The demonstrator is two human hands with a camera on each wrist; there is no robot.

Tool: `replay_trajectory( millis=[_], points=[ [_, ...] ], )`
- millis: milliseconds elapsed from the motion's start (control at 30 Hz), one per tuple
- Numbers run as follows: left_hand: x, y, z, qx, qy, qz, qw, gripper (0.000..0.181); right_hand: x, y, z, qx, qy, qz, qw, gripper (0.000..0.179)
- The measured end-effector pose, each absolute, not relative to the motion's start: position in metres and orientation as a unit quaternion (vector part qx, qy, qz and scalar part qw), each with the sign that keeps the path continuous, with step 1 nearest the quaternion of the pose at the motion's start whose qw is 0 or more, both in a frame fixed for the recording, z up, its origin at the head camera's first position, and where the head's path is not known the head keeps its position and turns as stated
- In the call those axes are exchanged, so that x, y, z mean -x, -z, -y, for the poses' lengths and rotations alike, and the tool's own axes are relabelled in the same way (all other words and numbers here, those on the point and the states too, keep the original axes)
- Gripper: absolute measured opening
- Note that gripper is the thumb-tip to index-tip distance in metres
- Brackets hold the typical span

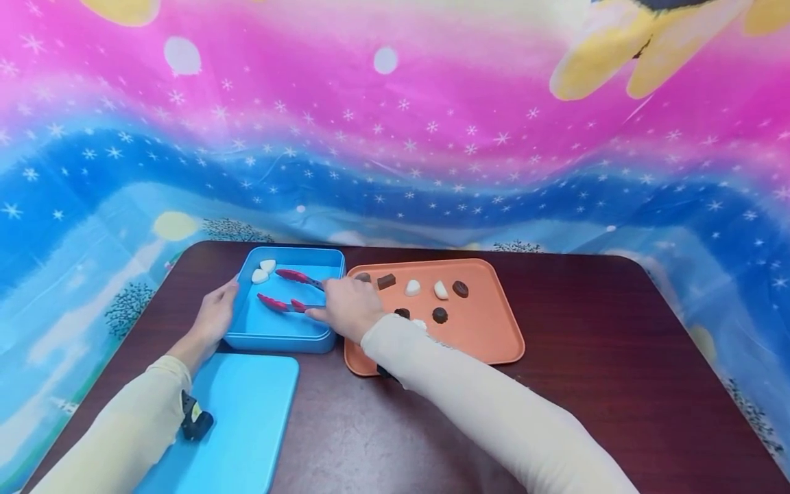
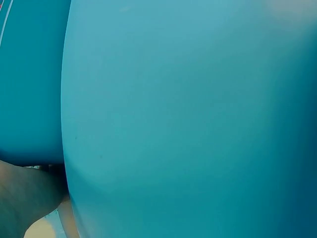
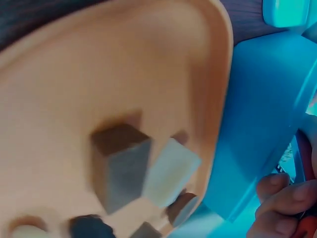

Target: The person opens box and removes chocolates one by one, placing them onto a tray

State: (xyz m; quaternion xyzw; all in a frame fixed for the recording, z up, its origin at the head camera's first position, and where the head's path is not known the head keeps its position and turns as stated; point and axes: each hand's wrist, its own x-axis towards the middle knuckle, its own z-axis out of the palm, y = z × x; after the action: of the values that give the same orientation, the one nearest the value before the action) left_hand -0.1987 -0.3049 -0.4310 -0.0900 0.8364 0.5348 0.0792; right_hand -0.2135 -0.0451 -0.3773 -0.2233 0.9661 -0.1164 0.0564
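My right hand [image 1: 353, 307] holds a pair of red-tipped tongs [image 1: 295, 276] over the open blue box [image 1: 284, 341]. The tongs' arms are spread, with nothing between the tips. White chocolate-like pieces [image 1: 260, 276] lie in the box's far left corner. My left hand [image 1: 212, 319] rests along the outside of the box's left wall; some of its fingers are hidden. In the left wrist view only a bit of that hand [image 2: 27, 198] shows beside the box wall. An orange tray [image 1: 487, 343] to the right bears several brown, white and dark chocolate-like pieces [image 1: 440, 315].
A flat light-blue lid [image 1: 247, 412] lies in front of the box, under my left forearm. The dark wooden table [image 1: 586, 343] extends to the right of the tray. A patterned cloth [image 1: 395, 137] hangs behind the table. My right forearm passes over the tray's near left corner.
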Motion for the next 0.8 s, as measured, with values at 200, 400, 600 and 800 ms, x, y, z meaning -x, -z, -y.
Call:
replay_trajectory(
  millis=[200,400,600,800],
  points=[
    [0.199,0.431,0.303,0.095,-0.527,-0.841,0.082,0.064,0.215,0.375,0.054,0.241,0.092,-0.965,0.048,0.042],
    [0.200,0.431,0.300,0.094,-0.524,-0.843,0.080,0.064,0.217,0.372,0.060,0.231,0.094,-0.967,0.042,0.045],
    [0.200,0.430,0.297,0.091,-0.526,-0.842,0.079,0.063,0.217,0.371,0.064,0.215,0.107,-0.969,0.050,0.044],
    [0.200,0.427,0.296,0.098,-0.524,-0.843,0.072,0.063,0.216,0.372,0.069,0.203,0.111,-0.971,0.061,0.041]
  ],
)
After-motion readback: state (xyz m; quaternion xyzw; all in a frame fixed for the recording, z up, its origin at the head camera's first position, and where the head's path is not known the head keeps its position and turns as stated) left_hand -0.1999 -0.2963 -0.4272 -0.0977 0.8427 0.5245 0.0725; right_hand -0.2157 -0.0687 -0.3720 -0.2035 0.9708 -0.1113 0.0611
